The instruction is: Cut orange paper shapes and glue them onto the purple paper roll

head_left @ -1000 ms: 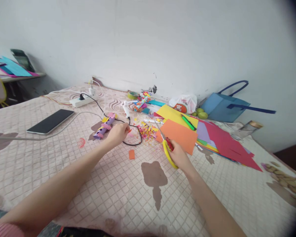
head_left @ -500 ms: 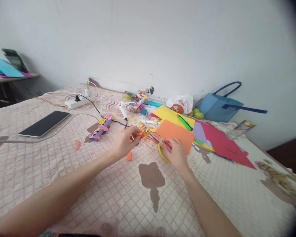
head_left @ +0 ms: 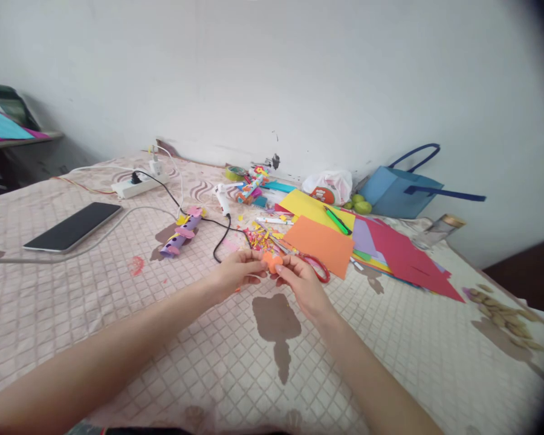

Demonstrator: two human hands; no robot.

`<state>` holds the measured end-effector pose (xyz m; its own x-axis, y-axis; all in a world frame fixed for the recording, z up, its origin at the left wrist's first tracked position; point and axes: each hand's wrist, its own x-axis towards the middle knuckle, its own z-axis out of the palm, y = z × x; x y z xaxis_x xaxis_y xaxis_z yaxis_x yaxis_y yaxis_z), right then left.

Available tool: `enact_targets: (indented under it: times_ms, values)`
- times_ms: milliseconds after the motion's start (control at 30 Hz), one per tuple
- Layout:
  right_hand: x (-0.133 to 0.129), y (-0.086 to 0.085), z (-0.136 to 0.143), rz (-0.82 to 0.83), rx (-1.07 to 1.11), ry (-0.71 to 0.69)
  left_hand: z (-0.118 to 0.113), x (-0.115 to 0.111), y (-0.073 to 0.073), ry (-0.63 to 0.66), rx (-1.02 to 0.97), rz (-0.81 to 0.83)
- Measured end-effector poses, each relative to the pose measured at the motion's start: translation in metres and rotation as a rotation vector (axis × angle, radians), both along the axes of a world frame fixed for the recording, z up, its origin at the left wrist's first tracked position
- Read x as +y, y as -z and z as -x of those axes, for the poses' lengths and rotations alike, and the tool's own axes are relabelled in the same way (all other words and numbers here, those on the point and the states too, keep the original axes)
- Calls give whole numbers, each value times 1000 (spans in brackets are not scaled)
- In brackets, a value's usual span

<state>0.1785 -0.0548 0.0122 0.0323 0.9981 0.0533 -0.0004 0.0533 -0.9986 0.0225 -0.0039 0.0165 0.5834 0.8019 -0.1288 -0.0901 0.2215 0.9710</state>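
Between my two hands is a small orange paper cut-out (head_left: 272,262) with rounded edges. My left hand (head_left: 240,269) pinches its left side, and my right hand (head_left: 301,283) grips its right side between thumb and fingers. Just behind my right hand lie the scissors (head_left: 320,269), their red handle on the cloth and their blades toward the paper scraps (head_left: 260,237). An orange paper sheet (head_left: 321,241) rests beyond the scissors. Part of a small orange piece shows under my left hand, mostly hidden.
A white glue gun (head_left: 221,199) with a black cord and a decorated purple paper roll (head_left: 181,234) lie at left. Farther left are a tablet (head_left: 75,226) and a power strip (head_left: 140,185). Coloured sheets (head_left: 401,257), a green cutter (head_left: 338,220) and a blue bag (head_left: 401,192) are at right.
My right hand has let go of the scissors, which now lie on the table. Both hands have come together and hold the orange cut-out.
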Motion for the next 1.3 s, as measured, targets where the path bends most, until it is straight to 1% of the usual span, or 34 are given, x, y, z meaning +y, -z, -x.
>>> enact_targets:
  times_ms: [33,67,133,200,233,333,400,433,500,633,767,833,900,1067,1167,1300]
  values:
    - [0,0,-1,-13,-47,-6,0,1,1,24,-12,80]
    - [0,0,-2,-25,-95,-17,0,2,1,33,2,105]
    - [0,0,-3,-42,-175,-54,2,4,1,29,69,41]
    - [0,0,-4,-48,-206,-98,3,5,0,54,123,-23]
    - [0,0,-4,-45,-198,-117,4,5,0,81,120,-16]
    - [0,1,-4,-19,-113,-148,6,8,0,162,39,95]
    - [1,3,-5,7,-53,-131,7,10,0,152,32,86]
    - [2,3,-5,17,-31,-113,8,12,0,125,60,35]
    - [3,5,-6,34,-11,-79,9,15,-3,57,149,-124]
    - [4,7,-9,66,-52,-69,12,22,-6,-23,314,-414]
    - [5,8,-10,76,-81,-95,15,30,-2,-174,532,-704]
    - [6,8,-11,77,-86,-103,21,38,2,-219,599,-803]
    - [6,9,-12,74,-90,-104,30,50,5,-218,658,-825]
    - [6,12,-15,59,-105,-116,54,80,10,-277,835,-835]
    - [6,12,-16,57,-110,-123,62,88,11,-279,857,-823]
    - [6,12,-18,51,-115,-121,65,90,10,-257,896,-861]
